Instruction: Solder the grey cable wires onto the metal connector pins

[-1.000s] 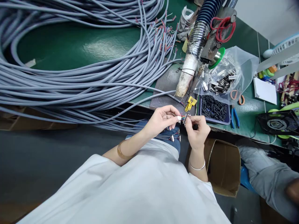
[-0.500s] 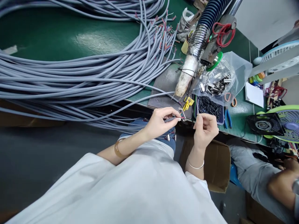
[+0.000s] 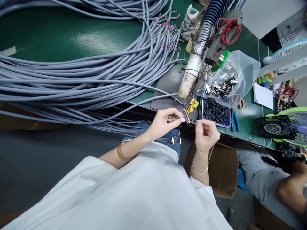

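Observation:
My left hand [image 3: 166, 123] pinches the wired end of a grey cable just behind a small metal connector [image 3: 186, 117]. Coloured wires show between its fingertips and the connector. My right hand [image 3: 206, 135], slightly blurred, is closed just right of the connector, its thumb and forefinger pinched on a thin wire [image 3: 211, 153] that trails below the hand toward the wrist; its exact kind is unclear. Just above the connector sits a yellow clip [image 3: 192, 105], at the tip of a soldering-iron-like metal tool [image 3: 200, 81] on a stand.
Bundled grey cables [image 3: 96, 73] cover the left of the green bench [image 3: 59, 38]. A taped hose [image 3: 189, 75] reaches down ahead. To the right are a tray of black sleeves [image 3: 215, 110], a bag of connectors [image 3: 223, 86], blue pliers [image 3: 235, 121] and a co-worker's arm [image 3: 291, 195]. Finished-looking connectors [image 3: 172, 140] lie on my lap.
My right hand has moved left and slightly down, closer to the connector, and the thin wire now trails below it. My left hand keeps hold of the cable end, nearly still.

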A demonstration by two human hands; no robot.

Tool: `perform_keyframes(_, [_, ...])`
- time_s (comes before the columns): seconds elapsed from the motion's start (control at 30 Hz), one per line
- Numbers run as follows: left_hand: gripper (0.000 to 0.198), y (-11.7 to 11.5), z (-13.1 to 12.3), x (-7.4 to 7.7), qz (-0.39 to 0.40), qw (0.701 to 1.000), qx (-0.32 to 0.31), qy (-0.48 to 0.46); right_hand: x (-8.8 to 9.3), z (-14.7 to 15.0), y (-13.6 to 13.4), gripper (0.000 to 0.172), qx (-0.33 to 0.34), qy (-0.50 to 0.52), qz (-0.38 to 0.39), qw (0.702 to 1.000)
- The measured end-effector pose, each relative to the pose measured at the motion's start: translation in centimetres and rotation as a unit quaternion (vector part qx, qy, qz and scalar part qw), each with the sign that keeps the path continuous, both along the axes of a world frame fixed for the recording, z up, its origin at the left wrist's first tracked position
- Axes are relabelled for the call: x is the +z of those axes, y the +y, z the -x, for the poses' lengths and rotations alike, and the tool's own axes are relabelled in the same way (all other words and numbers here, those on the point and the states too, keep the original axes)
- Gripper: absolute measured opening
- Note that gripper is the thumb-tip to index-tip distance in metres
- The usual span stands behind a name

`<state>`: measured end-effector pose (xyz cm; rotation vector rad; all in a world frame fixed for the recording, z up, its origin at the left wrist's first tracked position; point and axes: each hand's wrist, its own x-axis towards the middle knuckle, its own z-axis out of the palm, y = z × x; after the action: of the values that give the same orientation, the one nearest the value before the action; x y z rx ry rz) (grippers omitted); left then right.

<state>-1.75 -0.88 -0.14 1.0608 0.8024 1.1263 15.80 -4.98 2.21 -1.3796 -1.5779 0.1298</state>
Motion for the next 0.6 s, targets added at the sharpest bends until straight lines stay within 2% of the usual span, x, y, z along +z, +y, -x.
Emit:
perform_keyframes(0.07, [0.02, 0.2, 0.0, 0.1, 0.028, 0.999, 0.002, -0.019, 0.3, -0.1, -0.2, 0.015, -0.04, 0.097, -0.057, 0.993])
perform_keyframes(0.13, [0.022, 0.5, 0.1, 0.2, 0.05, 0.998, -0.005, -0.035, 0.3, 0.0, -0.2, 0.021, -0.051, 0.146, -0.081, 0.985])
perform_keyframes(0.23, [0.024, 0.9, 0.2, 0.3, 0.064, 0.996, -0.008, -0.054, -0.4, 0.6, -0.1, 0.016, -0.043, 0.123, -0.036, 0.991])
perform_keyframes(0.4, [0.026, 1.2, 0.0, 0.0, 0.064, 0.996, 0.007, -0.057, -2.0, 1.6, 0.3, 0.006, 0.043, 0.09, 0.047, 0.994])
perform_keyframes(0.6, [0.026, 1.4, -0.2, -0.4, 0.059, 0.997, 0.031, -0.044, -2.0, 0.6, 0.2, 0.033, 0.04, 0.053, 0.063, 0.996])
